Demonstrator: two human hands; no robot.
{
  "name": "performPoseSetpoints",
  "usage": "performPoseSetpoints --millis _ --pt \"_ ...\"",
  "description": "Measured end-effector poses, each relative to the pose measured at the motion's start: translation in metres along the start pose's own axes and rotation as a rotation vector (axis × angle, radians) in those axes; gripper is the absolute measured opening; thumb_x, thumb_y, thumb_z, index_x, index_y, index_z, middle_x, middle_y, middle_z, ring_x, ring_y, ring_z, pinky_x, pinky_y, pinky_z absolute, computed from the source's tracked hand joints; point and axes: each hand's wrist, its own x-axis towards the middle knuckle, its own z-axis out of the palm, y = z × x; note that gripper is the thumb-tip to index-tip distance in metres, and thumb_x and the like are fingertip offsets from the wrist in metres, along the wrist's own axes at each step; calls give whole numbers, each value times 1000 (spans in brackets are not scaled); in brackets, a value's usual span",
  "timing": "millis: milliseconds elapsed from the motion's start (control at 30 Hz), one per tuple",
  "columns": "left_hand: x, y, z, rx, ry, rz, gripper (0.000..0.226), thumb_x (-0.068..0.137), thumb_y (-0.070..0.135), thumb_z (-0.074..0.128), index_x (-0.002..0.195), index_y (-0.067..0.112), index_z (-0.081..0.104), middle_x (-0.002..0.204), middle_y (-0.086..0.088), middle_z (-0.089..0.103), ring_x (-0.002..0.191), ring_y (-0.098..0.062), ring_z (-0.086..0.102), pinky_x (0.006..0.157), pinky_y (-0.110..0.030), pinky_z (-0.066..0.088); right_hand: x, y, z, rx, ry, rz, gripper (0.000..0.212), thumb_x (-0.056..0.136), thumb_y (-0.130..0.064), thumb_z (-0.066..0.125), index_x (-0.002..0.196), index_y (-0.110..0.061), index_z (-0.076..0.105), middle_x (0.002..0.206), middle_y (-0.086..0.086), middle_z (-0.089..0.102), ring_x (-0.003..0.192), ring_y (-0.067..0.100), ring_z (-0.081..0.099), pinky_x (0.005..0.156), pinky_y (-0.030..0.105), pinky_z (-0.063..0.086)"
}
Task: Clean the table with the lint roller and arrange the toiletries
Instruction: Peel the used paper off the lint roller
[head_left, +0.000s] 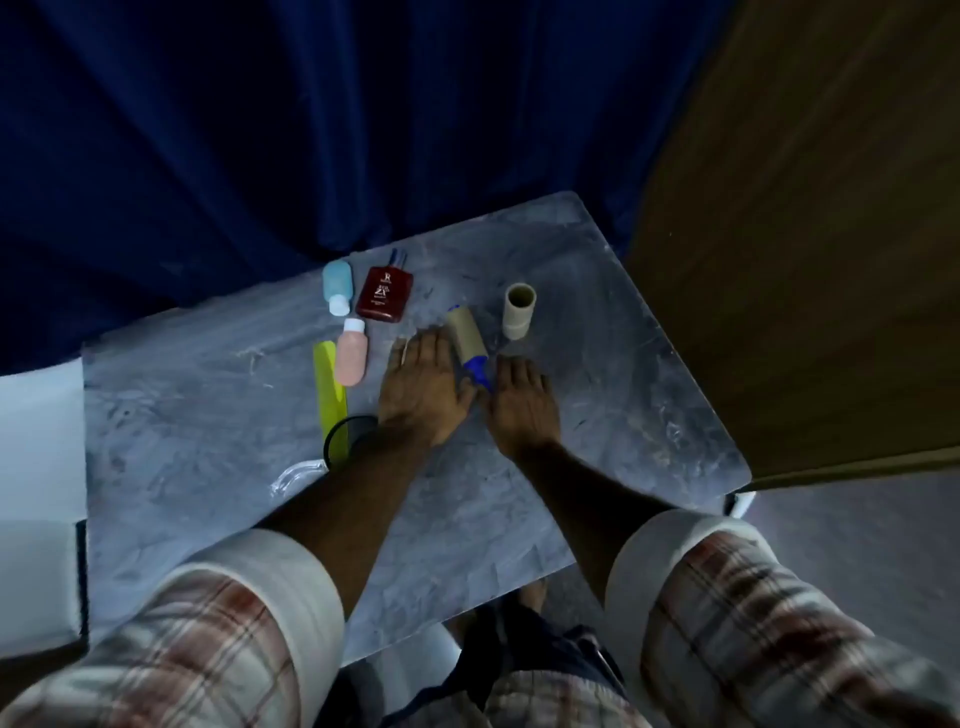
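A lint roller (467, 332) with a tan roll and blue handle lies on the grey marbled table (597, 405), between my hands. My left hand (423, 387) rests flat, fingers apart, touching the roller's left side. My right hand (522, 402) lies just right of the blue handle; whether it grips the handle is unclear. Left of my hands lie a pink bottle (352, 353), a light blue bottle (337, 283), a dark red bottle (384, 293) and a yellow comb (330, 400).
A cardboard tube (518, 310) stands upright right of the roller. A black ring (345, 441) and a clear plastic piece (296, 475) lie near my left forearm. Blue curtain hangs behind the table; a brown board (805, 260) borders the right edge.
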Motion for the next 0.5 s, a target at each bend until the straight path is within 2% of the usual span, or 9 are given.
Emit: performPoseSetpoints --millis 133,233,300,500 --pt "16 4 8 -9 -4 18 79 102 46 52 163 0 31 165 -22 42 155 -33 40 133 -46 19 16 -1 0 -20 -96 60 43 89 -39 44 110 -6 64 103 16 65 99 37 61 81 46 47" --pt "29 4 20 -54 -31 22 76 102 45 53 162 3 33 162 -21 47 151 -32 45 131 -45 28 25 2 7 -32 -111 45 34 89 -36 59 105 -7 65 102 15 66 99 37 60 82 46 47" --pt "35 3 24 -97 -48 4 76 101 43 55 162 3 34 161 -20 48 149 -33 47 129 -45 32 30 5 11 -33 -121 45 34 87 -38 63 104 -9 65 101 14 66 99 36 60 82 45 47" --pt "41 2 40 -249 -51 -102 78 95 37 64 159 2 39 156 -21 52 142 -37 52 123 -46 40 37 6 20 45 -164 39 41 84 -45 56 100 -10 67 95 13 69 93 36 62 78 42 51"
